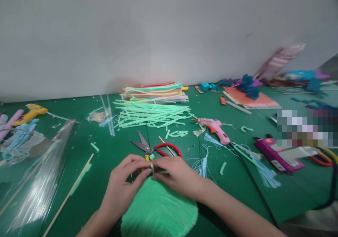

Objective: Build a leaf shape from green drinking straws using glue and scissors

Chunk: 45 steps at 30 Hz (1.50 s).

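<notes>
My left hand (129, 177) is closed, its thumb and fingers pinching at the narrow top of a fuzzy green fan-shaped piece (161, 212). My right hand (176, 175) meets it there, its fingertips also closed. Between the two sets of fingertips a short pale green pipe cleaner (152, 169) curves around the tip. The fan-shaped piece spreads toward me below both hands, made of soft combed fibres. Just beyond my fingers lie scissors (144, 146) with red handles, blades apart, partly hidden by my hands.
Green pipe cleaners (155, 113) lie heaped ahead, before a multicoloured bundle (155, 92). A pink glue gun (215, 128) rests at right, its black cord running toward me. A yellow glue gun (33, 113), clear wrap (44, 180) and a wooden stick (70, 193) lie left. A white wall (158, 36) stands behind.
</notes>
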Each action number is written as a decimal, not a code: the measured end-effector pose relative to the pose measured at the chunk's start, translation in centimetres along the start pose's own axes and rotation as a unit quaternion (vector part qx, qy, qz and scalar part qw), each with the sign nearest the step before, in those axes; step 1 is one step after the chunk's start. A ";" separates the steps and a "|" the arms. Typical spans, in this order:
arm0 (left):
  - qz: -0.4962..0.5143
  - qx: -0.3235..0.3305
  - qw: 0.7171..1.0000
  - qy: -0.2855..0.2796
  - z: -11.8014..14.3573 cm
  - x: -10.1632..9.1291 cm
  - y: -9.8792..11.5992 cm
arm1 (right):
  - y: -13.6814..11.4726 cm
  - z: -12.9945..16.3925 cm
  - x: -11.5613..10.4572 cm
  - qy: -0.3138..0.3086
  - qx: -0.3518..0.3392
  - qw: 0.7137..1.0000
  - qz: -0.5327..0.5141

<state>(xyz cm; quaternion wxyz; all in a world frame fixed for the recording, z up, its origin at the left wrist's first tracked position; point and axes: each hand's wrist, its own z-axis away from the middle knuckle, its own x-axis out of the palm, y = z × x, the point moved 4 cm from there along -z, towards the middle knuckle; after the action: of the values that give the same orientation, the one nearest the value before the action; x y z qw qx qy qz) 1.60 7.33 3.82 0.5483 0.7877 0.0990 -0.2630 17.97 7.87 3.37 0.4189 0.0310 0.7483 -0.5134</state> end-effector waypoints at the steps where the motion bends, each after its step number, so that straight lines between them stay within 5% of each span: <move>1: -0.002 0.007 1.000 0.000 0.0 0.1 0.2 | 0.0 0.0 -0.2 -0.001 0.001 1.000 -0.007; 11: -0.032 0.017 0.999 -0.026 0.3 1.2 0.7 | 0.2 -0.1 -1.0 -0.016 0.020 0.999 -0.039; 15: -0.019 -0.041 0.999 0.017 0.3 1.1 0.3 | 0.0 -0.2 -1.2 -0.026 -0.001 0.998 -0.065; 25: 0.019 -0.040 0.997 0.067 0.5 0.1 0.4 | 0.1 0.3 -2.0 -0.064 0.011 0.993 -0.098; 32: 0.007 -0.039 0.996 0.078 0.7 -0.4 0.5 | -0.3 0.4 -2.8 -0.083 -0.014 0.996 -0.027; 45: -0.022 -0.026 0.998 0.044 1.2 0.3 0.5 | 0.3 0.4 -1.0 -0.052 -0.055 0.994 0.076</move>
<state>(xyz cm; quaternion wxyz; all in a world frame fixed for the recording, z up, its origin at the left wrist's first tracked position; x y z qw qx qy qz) 1.68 5.97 3.78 0.5576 0.7817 0.1473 -0.2374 18.97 8.05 3.76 0.4962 0.0379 0.7481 -0.4389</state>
